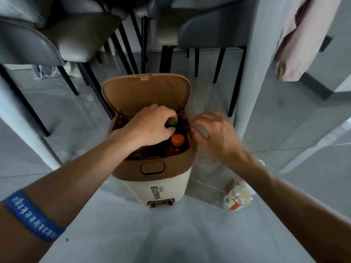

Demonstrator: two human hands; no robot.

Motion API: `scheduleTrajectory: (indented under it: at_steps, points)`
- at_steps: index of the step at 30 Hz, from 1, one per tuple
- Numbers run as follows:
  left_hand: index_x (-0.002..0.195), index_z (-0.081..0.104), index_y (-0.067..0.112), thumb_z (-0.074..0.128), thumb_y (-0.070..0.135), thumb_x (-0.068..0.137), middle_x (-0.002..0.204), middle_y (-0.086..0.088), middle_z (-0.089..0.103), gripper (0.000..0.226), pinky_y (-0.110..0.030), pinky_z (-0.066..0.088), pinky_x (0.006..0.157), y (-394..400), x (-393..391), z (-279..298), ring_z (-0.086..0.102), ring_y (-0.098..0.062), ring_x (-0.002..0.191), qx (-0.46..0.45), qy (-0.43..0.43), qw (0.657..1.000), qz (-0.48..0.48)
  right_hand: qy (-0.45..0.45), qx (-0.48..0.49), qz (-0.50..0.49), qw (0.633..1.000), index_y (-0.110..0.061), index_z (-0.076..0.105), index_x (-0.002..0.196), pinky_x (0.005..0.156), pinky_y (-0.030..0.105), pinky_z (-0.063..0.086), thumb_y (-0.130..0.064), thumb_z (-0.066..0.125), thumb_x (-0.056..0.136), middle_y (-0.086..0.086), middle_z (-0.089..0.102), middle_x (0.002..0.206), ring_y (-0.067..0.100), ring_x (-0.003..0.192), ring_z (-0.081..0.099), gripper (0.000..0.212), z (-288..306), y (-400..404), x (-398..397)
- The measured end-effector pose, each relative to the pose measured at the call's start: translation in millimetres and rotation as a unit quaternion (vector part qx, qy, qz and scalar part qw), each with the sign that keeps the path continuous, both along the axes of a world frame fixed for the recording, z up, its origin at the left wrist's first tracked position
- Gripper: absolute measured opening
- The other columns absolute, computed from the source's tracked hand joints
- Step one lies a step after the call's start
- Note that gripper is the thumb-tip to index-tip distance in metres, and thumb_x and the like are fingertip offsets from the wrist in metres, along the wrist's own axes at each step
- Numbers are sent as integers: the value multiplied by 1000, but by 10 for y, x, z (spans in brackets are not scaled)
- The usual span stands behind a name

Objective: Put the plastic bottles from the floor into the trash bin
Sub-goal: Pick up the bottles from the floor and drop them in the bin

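Observation:
A cream trash bin (161, 188) with a brown rim stands on the floor, its brown lid (146, 92) tipped up and back. Inside it an orange-capped bottle (177, 144) stands upright near the right side. My left hand (152, 128) reaches into the bin mouth, fingers curled over a dark bottle with a green cap (173, 123). My right hand (214, 135) hovers at the bin's right rim, blurred, its fingers bent; whether it holds anything is unclear. A clear plastic bottle (237, 198) lies on the floor to the right of the bin.
Grey chairs (210, 29) with black legs stand behind the bin. A white table leg (24, 120) slants at left and a white post (248, 82) rises just right of the bin. A pink garment (296, 40) hangs at upper right. Pale tiled floor (152, 234) lies in front.

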State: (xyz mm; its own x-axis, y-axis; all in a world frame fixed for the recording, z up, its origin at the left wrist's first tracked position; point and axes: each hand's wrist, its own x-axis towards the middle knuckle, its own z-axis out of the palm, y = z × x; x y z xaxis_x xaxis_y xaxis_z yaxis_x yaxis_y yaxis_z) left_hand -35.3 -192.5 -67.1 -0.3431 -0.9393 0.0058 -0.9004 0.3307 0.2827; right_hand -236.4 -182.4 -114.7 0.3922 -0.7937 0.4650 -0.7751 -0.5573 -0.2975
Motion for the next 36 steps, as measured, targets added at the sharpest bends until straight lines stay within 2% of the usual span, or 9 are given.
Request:
scheduleTrajectory:
  at_steps: [4, 8, 11, 14, 19, 24, 27, 30, 36]
  points:
    - [112, 68, 23, 62, 27, 90, 113, 4, 71, 23, -36, 52, 86, 252, -807, -93, 63, -17, 104, -59, 54, 991, -107, -31, 10, -74, 997, -10, 69, 82, 79, 36, 48, -12, 61, 81, 7, 72, 93, 29, 79, 64, 8, -234, 221, -796]
    - [120, 62, 22, 64, 27, 87, 115, -1, 66, 33, -35, 49, 85, 467, -1605, -524, 60, -23, 108, 6, 10, 982, -189, 39, 110, -211, 971, -16, 67, 114, 87, 40, 47, -20, 64, 86, 8, 63, 126, 36, 104, 58, 29, -555, 337, -1480]
    - [139, 44, 27, 70, 31, 84, 139, -1, 50, 61, -39, 45, 95, 582, -1986, -1012, 52, -27, 123, 89, -46, 968, -229, 67, 211, -199, 955, -21, 57, 131, 93, 43, 51, -16, 60, 90, 7, 55, 139, 34, 115, 59, 41, -722, 408, -1706]
    - [140, 37, 31, 64, 36, 88, 150, 1, 40, 59, -44, 47, 95, 637, -2076, -1374, 51, -30, 123, 128, -55, 960, -242, 48, 242, -150, 957, -22, 61, 127, 89, 40, 55, -14, 59, 91, 6, 66, 126, 27, 104, 67, 37, -775, 426, -1785]
    - [117, 59, 15, 69, 20, 87, 115, -10, 66, 33, -33, 44, 69, 671, -2008, -1420, 65, -31, 99, 117, -20, 971, -206, 89, 228, -108, 964, -19, 63, 124, 88, 36, 53, -16, 73, 83, 5, 70, 119, 26, 104, 66, 42, -938, 412, -1762]
    - [104, 65, 13, 75, 25, 74, 99, -8, 70, 34, -29, 50, 71, 593, -1797, -732, 67, -26, 87, 50, 51, 982, -173, -24, 146, -107, 983, -13, 61, 107, 67, 35, 53, -16, 75, 78, 11, 72, 94, 32, 82, 68, 33, -643, 318, -1574]
    - [102, 64, 18, 78, 33, 74, 91, 7, 67, 35, -28, 51, 70, 463, -1523, 75, 63, -12, 78, 8, 130, 981, -145, -118, 74, -98, 985, -15, 58, 101, 57, 31, 52, -26, 74, 80, 1, 66, 84, 17, 69, 64, 29, -82, 222, -1302]
    - [104, 63, 22, 78, 37, 71, 94, 11, 66, 39, -20, 50, 68, 387, -1140, 817, 63, -4, 81, -46, 180, 978, -100, -181, 13, -82, 980, -16, 55, 106, 61, 14, 48, -32, 74, 81, -9, 60, 88, -4, 73, 59, 35, 463, 178, -1029]
    - [107, 64, 23, 77, 32, 74, 96, 8, 68, 37, -15, 52, 71, 414, -260, 1569, 64, -3, 85, -148, 228, 962, -27, -239, -120, -57, 962, -13, 55, 108, 69, 12, 52, -39, 67, 89, -8, 57, 95, 0, 77, 60, 34, 1197, 252, -490]
